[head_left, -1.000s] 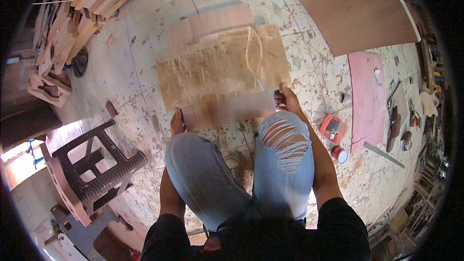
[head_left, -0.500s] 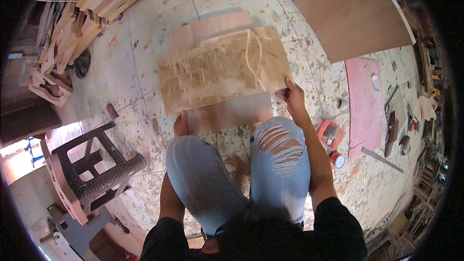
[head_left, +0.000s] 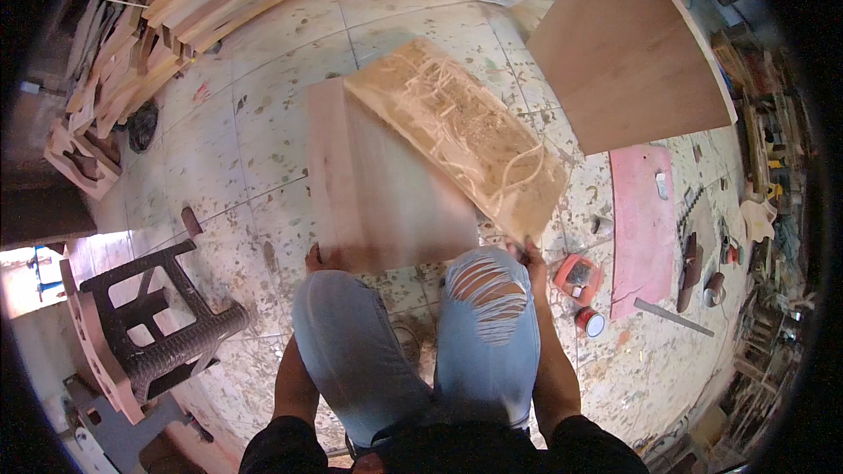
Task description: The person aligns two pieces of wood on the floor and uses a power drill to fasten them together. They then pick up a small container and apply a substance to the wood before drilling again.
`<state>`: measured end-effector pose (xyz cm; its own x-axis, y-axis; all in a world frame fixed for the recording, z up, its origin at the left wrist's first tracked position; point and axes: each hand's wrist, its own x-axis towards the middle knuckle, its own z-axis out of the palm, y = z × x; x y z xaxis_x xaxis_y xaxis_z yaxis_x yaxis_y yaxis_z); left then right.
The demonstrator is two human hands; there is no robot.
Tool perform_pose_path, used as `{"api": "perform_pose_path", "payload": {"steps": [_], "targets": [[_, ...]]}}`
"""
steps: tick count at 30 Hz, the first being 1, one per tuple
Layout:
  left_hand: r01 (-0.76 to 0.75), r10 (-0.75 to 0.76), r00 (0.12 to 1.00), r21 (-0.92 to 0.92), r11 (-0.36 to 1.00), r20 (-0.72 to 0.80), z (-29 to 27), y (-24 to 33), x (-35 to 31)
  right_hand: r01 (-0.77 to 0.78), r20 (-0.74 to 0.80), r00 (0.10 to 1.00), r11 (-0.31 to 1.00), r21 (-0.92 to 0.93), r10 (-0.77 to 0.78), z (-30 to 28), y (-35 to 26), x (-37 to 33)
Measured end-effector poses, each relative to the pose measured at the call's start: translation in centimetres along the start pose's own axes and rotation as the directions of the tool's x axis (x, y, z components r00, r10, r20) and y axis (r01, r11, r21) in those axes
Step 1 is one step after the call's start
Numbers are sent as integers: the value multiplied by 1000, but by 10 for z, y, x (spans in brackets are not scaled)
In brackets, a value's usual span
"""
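Note:
A tan wooden board (head_left: 430,114) lies slanted in front of my knees, its near end down toward the right. Pale, curly wood strips (head_left: 522,171) are scattered over it. Beside my right knee, my right hand (head_left: 528,252) is closed on the board's near right corner, partly hidden by the knee. Partly under the tan board is a wider pinkish-brown board (head_left: 386,211), smeared by motion. My left hand (head_left: 314,256) is at that lower board's near left corner. Only its fingertips show past my left knee, so its grip is unclear.
A dark plastic stool (head_left: 167,307) lies at left. On the right are a pink sheet (head_left: 641,228), an orange container (head_left: 578,278), a red can (head_left: 590,323), a saw (head_left: 689,206) and a large brown panel (head_left: 632,57). Stacked timber (head_left: 219,0) stands far left.
The tan board has swung clockwise, its right end coming toward my right knee, uncovering more of the lower board. The curly strips have shifted on it. Both hands have moved closer to my knees.

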<state>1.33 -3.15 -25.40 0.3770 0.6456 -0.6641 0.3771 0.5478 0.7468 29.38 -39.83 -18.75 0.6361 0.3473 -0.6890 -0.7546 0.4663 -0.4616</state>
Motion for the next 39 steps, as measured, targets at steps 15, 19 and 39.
{"api": "perform_pose_path", "payload": {"steps": [15, 19, 39], "targets": [[58, -59, 998, -99, 993, -6, -3, 13, -18, 129, 111, 989, 188, -974, -102, 58, 29, 50], [79, -78, 997, -135, 988, 16, 5, 13, -21, 128, 114, 992, 454, -882, -59, 47, 81, 30], [-335, 404, 913, -466, 819, 53, -4, 251, -102, 388, 324, 922, 540, -747, -214, 263, -106, -62]]}}
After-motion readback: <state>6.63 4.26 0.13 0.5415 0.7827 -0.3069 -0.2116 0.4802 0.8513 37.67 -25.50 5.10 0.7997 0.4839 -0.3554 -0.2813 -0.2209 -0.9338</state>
